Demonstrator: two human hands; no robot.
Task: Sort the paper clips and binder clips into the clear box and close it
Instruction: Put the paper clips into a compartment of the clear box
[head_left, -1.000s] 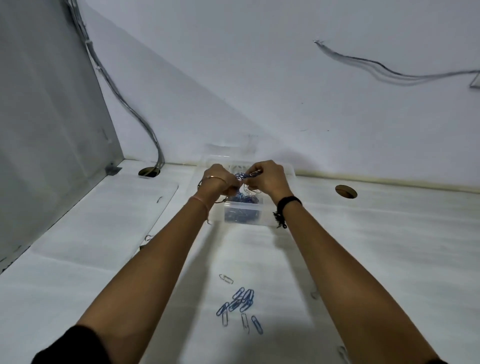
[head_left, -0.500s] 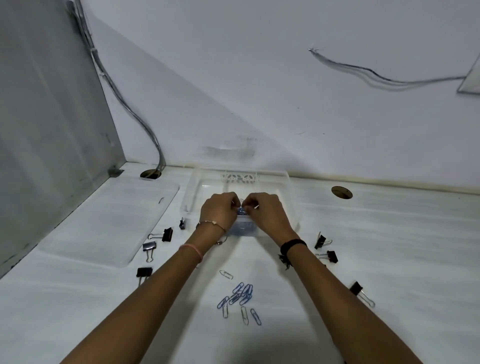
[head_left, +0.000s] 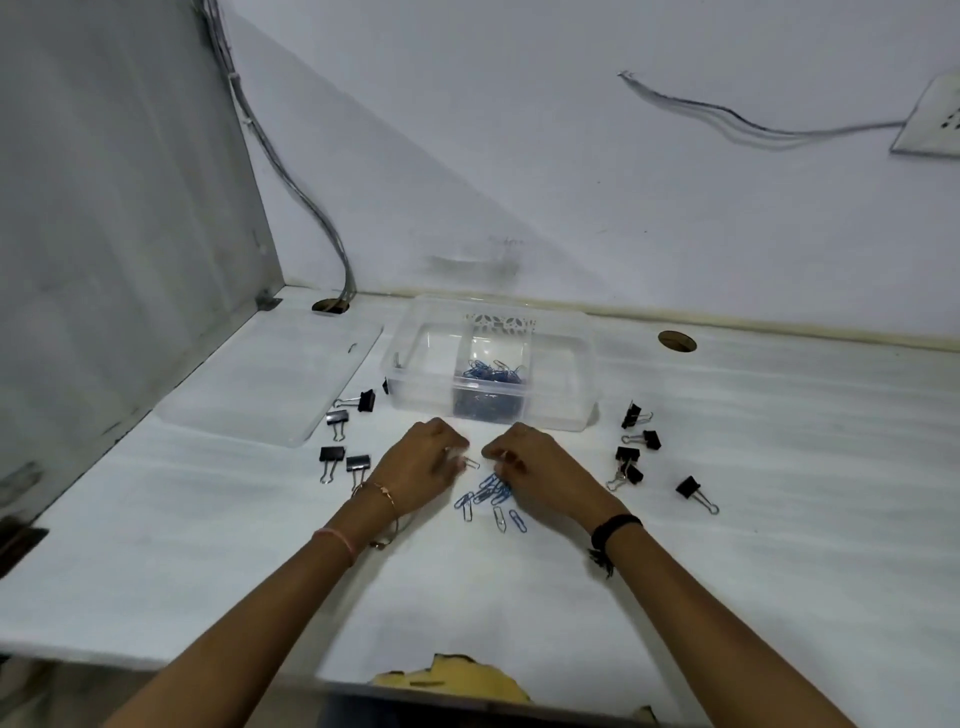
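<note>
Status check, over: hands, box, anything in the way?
Left hand and right hand low at the loose paper clips, grip unclear. Clear box open, blue clips inside; lid lies to its left. Binder clips scattered either side, nothing blocking.

Clear box (head_left: 563, 387) and lid (head_left: 270, 384) — glossy transparent plastic; paper clips (head_left: 485, 496) — blue-coated wire; binder clips (head_left: 641, 457) — matt black metal; table (head_left: 779, 467) — matt white.

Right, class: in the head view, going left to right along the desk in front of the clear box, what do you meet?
Left cluster of binder clips → left hand → right hand → right cluster of binder clips → lone binder clip.
</note>
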